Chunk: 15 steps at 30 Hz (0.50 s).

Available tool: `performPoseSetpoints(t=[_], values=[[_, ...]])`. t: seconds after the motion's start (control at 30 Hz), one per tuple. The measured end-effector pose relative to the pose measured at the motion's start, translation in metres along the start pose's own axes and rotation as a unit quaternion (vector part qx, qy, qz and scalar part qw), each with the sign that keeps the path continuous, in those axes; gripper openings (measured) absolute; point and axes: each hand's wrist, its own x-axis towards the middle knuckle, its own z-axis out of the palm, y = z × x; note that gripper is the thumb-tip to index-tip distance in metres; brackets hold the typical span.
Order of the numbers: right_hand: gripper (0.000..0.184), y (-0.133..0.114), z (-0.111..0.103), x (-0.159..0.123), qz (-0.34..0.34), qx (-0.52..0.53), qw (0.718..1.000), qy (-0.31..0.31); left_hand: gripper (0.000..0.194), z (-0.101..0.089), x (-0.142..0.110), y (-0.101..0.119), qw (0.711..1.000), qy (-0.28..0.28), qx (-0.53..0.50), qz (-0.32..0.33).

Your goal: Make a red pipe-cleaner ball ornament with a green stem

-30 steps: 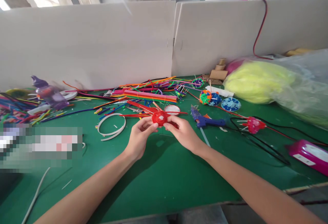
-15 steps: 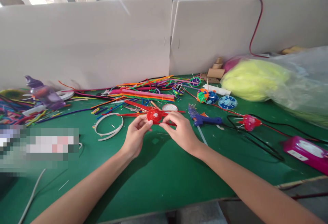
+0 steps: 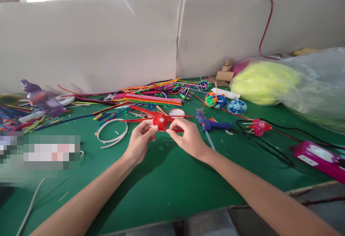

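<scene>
Being pinched between thumb and fingers of the left hand (image 3: pixel 140 140), a red round piece (image 3: pixel 159 122) is held over the green table (image 3: pixel 161 200). At its edge the right hand (image 3: pixel 190 137) is curled nearly closed, its hold unclear. Behind, red strips (image 3: pixel 142 110) are spread.

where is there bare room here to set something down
Mostly bare: the near green tabletop between the forearms, and the patch between the right forearm and the lower magenta box. Crowded: beyond the hands, where pipe cleaners and a glue gun lie.
</scene>
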Motion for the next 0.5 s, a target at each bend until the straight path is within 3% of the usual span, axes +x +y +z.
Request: performPoseSetpoints(t=[0.5], values=[[0.013,0.0045,0.0006,0.0001,0.010,-0.004,1.000,-0.004,0.032,-0.0018,0.0012,-0.0023,1.000,-0.016,0.017,-0.018]])
